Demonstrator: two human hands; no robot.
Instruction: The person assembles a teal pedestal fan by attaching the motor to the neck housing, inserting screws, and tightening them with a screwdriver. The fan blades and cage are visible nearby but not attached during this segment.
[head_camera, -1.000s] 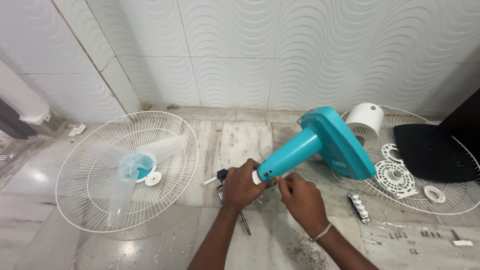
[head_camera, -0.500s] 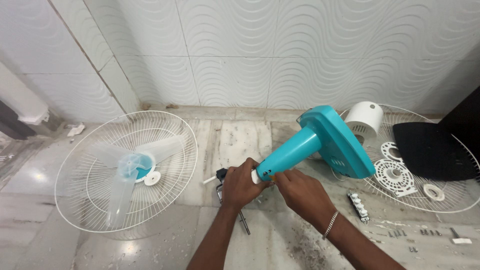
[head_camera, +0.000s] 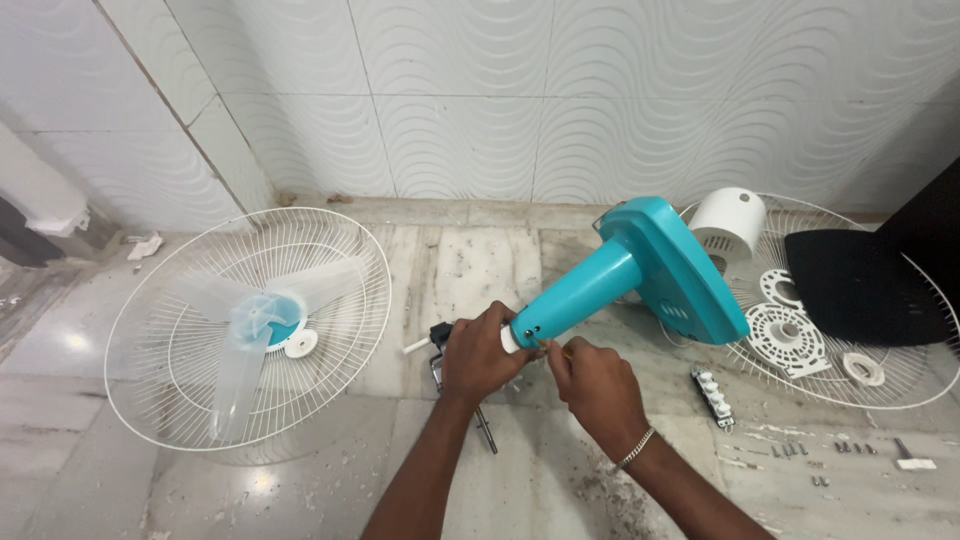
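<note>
Since a second ago both hands and the teal stand (head_camera: 640, 285) have shifted slightly up and left in view, the grip unchanged. On the floor (head_camera: 560, 490), the left grille (head_camera: 150, 380) holding the blades (head_camera: 250, 325) lies toward the left edge, the right grille (head_camera: 900, 385) with white parts toward the right, and the stand is held tilted between them, its wide base raised toward the wall. The left hand (head_camera: 480, 355) is clenched around the stand's narrow end, the right hand (head_camera: 595, 385) pinches a small tool at the screw holes there, and a switch block (head_camera: 712, 395) lies right of it.
</note>
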